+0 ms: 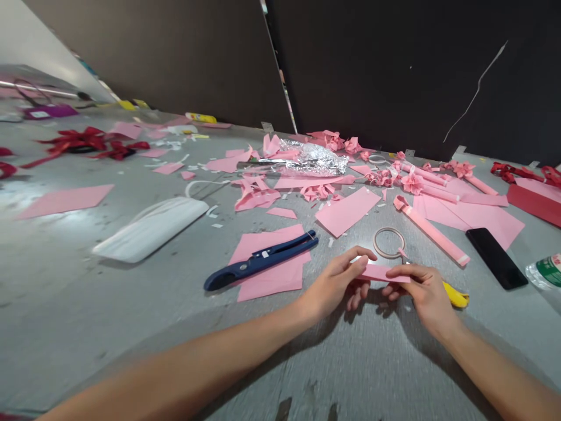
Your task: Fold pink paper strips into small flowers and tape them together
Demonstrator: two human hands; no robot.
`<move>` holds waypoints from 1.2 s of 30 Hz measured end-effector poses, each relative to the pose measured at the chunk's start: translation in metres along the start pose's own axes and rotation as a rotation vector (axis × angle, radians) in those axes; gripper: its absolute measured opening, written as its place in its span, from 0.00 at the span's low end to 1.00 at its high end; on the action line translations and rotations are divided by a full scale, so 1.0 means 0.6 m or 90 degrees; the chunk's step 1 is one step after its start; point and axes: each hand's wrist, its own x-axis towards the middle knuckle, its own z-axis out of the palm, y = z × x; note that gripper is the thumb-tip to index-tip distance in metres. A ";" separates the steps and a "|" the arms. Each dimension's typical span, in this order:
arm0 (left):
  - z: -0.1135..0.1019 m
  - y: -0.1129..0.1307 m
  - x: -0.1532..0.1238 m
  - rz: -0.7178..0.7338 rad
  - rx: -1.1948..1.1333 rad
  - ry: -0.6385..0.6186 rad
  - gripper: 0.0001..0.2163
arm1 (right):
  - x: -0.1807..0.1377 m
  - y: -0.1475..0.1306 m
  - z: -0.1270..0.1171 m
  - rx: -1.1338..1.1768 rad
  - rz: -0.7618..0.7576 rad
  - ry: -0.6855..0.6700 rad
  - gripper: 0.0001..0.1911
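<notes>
Between my two hands, just above the grey table, is a narrow folded strip of pink paper [377,272]. My left hand [339,280] pinches its left end between thumb and fingers. The right end is gripped by my right hand [421,292]. Beyond the strip lies a roll of tape [389,229], seen as a thin ring. A yellow-handled tool [457,296] sits partly hidden behind my right hand. Left of my hands, dark blue scissors or cutters [258,263] rest on pink paper sheets [272,287].
A white face mask [151,229] lies at left. A black phone [496,258] and a plastic bottle [546,271] are at right. Rolled pink paper tubes [432,231], paper flowers [412,183], scraps and crumpled foil [313,156] spread toward the dark panel [394,76]. Red ribbon bows [83,140] lie far left.
</notes>
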 end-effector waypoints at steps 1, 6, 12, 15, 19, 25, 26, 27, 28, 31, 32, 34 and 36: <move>0.000 0.001 0.000 -0.001 0.007 -0.005 0.25 | -0.001 -0.001 0.001 -0.002 -0.001 -0.004 0.07; 0.001 0.005 -0.001 0.003 0.023 0.004 0.22 | -0.002 0.000 0.003 -0.010 -0.001 -0.009 0.05; 0.006 0.000 0.000 0.012 0.019 0.000 0.25 | 0.001 0.004 0.000 -0.006 0.005 -0.012 0.05; 0.007 -0.003 0.001 0.022 0.044 0.014 0.23 | 0.001 0.004 0.002 -0.001 0.014 -0.030 0.07; 0.007 -0.002 0.001 0.042 0.063 0.043 0.22 | -0.002 0.002 0.004 0.005 0.026 -0.056 0.13; 0.006 -0.001 0.000 0.060 0.079 0.058 0.20 | -0.004 0.002 0.002 0.032 0.048 -0.054 0.29; 0.006 -0.002 -0.001 0.062 0.084 0.058 0.20 | -0.003 0.003 0.002 0.035 0.051 -0.044 0.31; 0.007 -0.003 -0.002 0.062 0.090 0.058 0.19 | -0.002 0.005 0.002 0.033 0.052 -0.035 0.31; 0.007 -0.004 -0.003 0.061 0.096 0.058 0.19 | -0.001 0.007 0.002 0.026 0.052 -0.031 0.29; 0.009 -0.005 -0.006 0.055 0.111 0.062 0.20 | 0.001 0.012 0.002 0.006 0.044 -0.041 0.25; 0.009 -0.005 -0.006 0.055 0.111 0.065 0.20 | 0.002 0.014 0.002 0.003 0.040 -0.042 0.24; 0.009 -0.005 -0.006 0.058 0.105 0.069 0.20 | 0.002 0.015 0.001 0.002 0.035 -0.035 0.24; 0.008 -0.005 -0.004 0.059 0.094 0.068 0.19 | 0.002 0.015 0.001 -0.001 0.035 -0.026 0.24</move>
